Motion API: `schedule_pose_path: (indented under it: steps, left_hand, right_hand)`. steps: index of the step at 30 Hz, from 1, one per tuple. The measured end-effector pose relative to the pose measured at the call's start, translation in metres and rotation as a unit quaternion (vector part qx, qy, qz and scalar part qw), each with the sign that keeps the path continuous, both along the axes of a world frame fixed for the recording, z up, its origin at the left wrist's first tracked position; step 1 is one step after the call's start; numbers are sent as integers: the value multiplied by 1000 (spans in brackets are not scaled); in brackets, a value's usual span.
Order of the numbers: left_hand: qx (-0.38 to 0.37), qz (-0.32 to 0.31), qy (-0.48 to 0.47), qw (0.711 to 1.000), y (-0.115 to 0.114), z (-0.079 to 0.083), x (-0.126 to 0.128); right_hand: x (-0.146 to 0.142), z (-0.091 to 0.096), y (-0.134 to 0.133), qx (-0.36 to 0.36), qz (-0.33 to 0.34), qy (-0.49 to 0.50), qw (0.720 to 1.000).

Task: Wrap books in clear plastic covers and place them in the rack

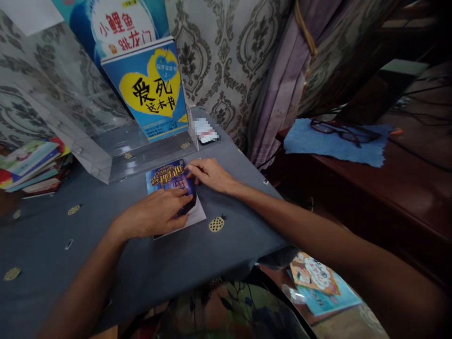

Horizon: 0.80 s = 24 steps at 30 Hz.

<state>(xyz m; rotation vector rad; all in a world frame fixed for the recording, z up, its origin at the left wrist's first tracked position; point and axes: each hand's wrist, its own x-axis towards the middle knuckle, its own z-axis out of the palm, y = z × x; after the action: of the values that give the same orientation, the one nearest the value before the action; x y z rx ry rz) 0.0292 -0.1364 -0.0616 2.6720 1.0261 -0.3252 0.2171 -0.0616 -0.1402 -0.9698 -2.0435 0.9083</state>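
A dark blue book lies flat on the grey-blue tablecloth in front of me, with white paper showing under its near edge. My left hand rests flat on the book's near half, fingers stretched out over the cover. My right hand touches the book's far right corner with its fingertips, fingers extended. Neither hand is wrapped round anything.
A clear acrylic stand just behind the book holds a blue-and-yellow book upright. A stack of books lies at far left. To the right, glasses rest on a blue cloth on a dark wooden desk. Books lie low at right.
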Motion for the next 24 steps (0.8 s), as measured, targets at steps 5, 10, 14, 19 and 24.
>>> schedule_pose_path:
  steps: [5,10,14,19,24]
  left_hand:
    - [-4,-5,25,1000,0,2,1]
    - [-20,-3,47,999,0,7,3]
    - [-22,-3,56,998,-1,8,4]
    - [6,20,64,998,-9,-1,8]
    - [36,32,61,997,-20,-9,10]
  right_hand:
    - [0,0,0,0,1,3,1000]
    - [0,0,0,-5,3,7,1000]
    - [0,-1,0,-7,2,7,1000]
    - [0,0,0,-3,1,0,1000]
    - [1,0,0,3,-3,-8,1000]
